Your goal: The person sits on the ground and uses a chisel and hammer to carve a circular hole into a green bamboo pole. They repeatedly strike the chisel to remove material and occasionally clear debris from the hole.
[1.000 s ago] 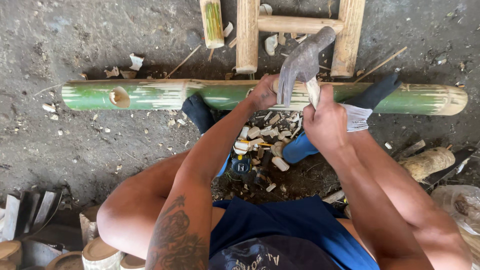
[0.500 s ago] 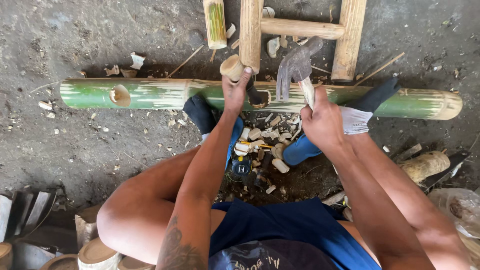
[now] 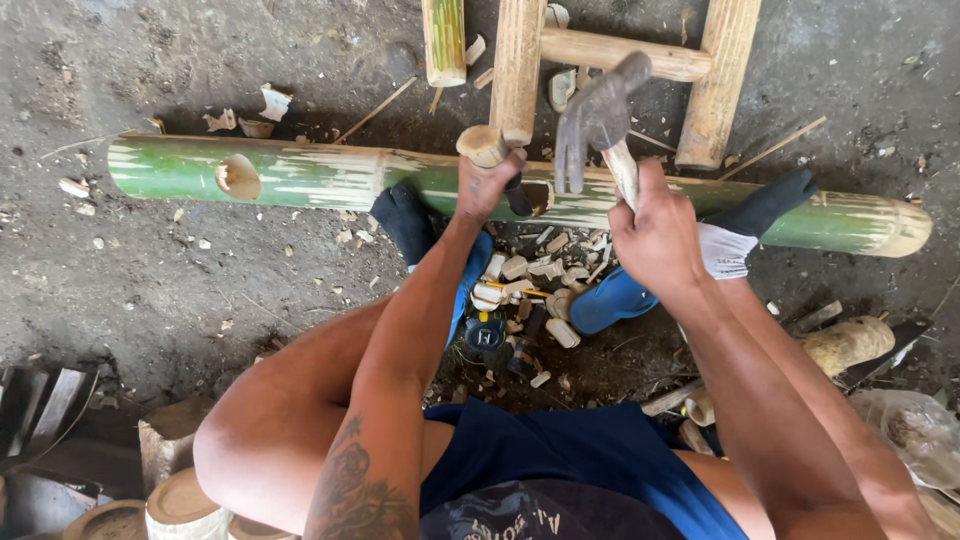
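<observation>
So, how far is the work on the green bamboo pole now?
Done: one round hole is cut through the green bamboo pole, and chips lie below. In hand: the left hand sets a chisel at a second hole, the right hand holds a hammer raised. Left: that second hole looks unfinished.

bare grey dirt floor [image 3: 200, 290], scattered wood chips [image 3: 530, 270], daylight

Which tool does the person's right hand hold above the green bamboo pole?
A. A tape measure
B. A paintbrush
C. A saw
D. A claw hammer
D: the right hand grips the pale handle of a claw hammer, whose dark head with its split claw is raised above the green bamboo pole, while the left hand holds a wooden-handled tool against the pole.
</observation>
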